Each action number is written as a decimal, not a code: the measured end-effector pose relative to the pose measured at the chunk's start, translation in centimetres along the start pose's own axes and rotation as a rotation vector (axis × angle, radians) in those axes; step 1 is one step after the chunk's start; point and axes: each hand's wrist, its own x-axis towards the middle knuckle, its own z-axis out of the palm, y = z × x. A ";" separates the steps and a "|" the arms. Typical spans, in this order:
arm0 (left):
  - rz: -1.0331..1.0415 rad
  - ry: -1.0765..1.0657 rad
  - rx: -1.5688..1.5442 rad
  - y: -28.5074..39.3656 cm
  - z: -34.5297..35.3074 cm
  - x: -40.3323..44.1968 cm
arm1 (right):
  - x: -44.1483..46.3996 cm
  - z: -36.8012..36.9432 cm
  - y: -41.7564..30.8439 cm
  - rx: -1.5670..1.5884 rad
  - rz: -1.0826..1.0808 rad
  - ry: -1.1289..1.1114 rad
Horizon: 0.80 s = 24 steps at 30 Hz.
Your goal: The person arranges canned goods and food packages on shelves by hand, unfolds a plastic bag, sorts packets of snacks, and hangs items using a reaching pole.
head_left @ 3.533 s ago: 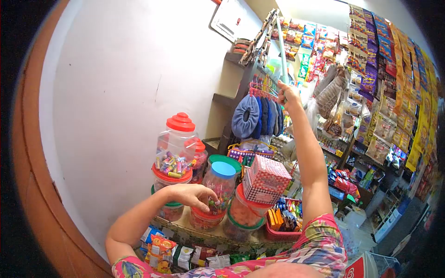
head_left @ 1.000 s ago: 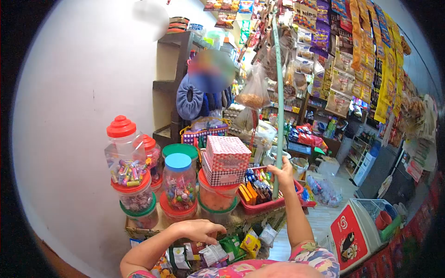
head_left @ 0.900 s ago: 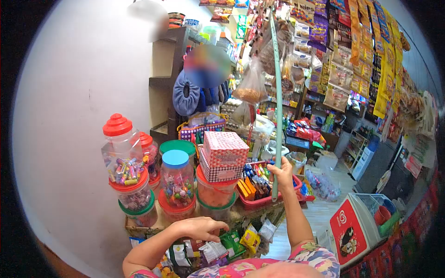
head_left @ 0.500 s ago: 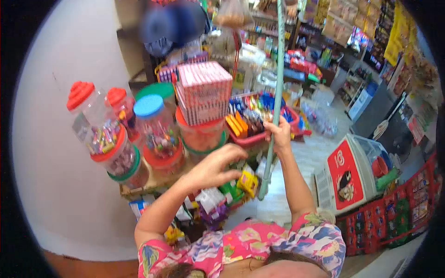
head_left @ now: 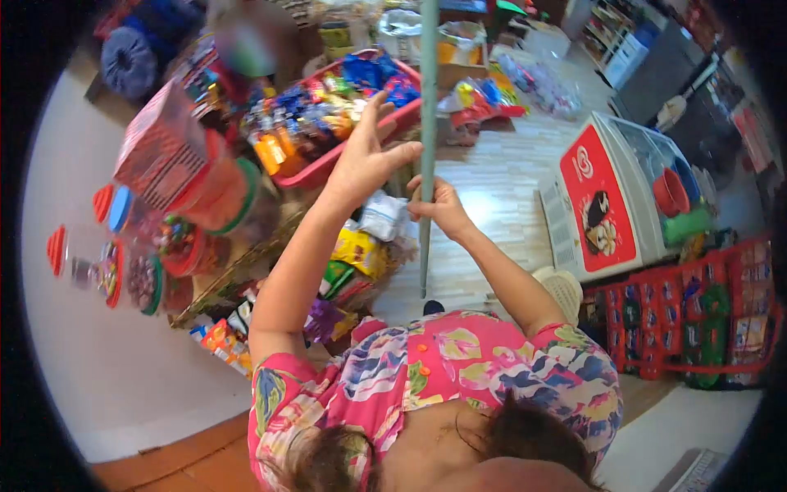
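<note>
A long grey-green pole (head_left: 429,90) stands almost upright in front of me, its lower end above the floor. My right hand (head_left: 444,207) is closed around its lower part. Higher up and to the left, my left hand (head_left: 369,160) is open with fingers spread, its thumb tip close to the pole; whether it touches I cannot tell. Beyond the left hand sits a pink tray (head_left: 320,168) heaped with colourful wrapped packets. Yellow snack packs (head_left: 361,251) hang or lie below the left forearm.
Candy jars (head_left: 184,246) and a red-striped box (head_left: 162,148) crowd the left side by a white wall. At right stand a chest freezer (head_left: 602,201) and a red hanging organizer (head_left: 689,316). A plastic stool (head_left: 560,291) is near my right elbow. A blurred person (head_left: 246,45) is behind the tray.
My view has turned right and down. My left hand has risen and moved toward the pole, its fingers opening. My right hand stays on the pole, now nearer its lower end.
</note>
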 end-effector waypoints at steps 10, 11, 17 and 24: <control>-0.114 -0.026 -0.098 -3.0 10.3 4.6 | -2.6 -13.3 5.2 -0.277 0.126 0.105; -0.096 -0.004 -0.103 -3.4 11.2 4.7 | -2.5 -14.5 5.6 -0.371 0.116 0.144; -0.216 -0.013 -0.107 -9.0 15.1 7.1 | 0.2 -20.3 5.2 -0.598 0.015 0.150; -0.119 0.013 -0.053 -18.5 18.7 14.6 | 9.0 -28.3 5.6 -0.630 -0.157 0.039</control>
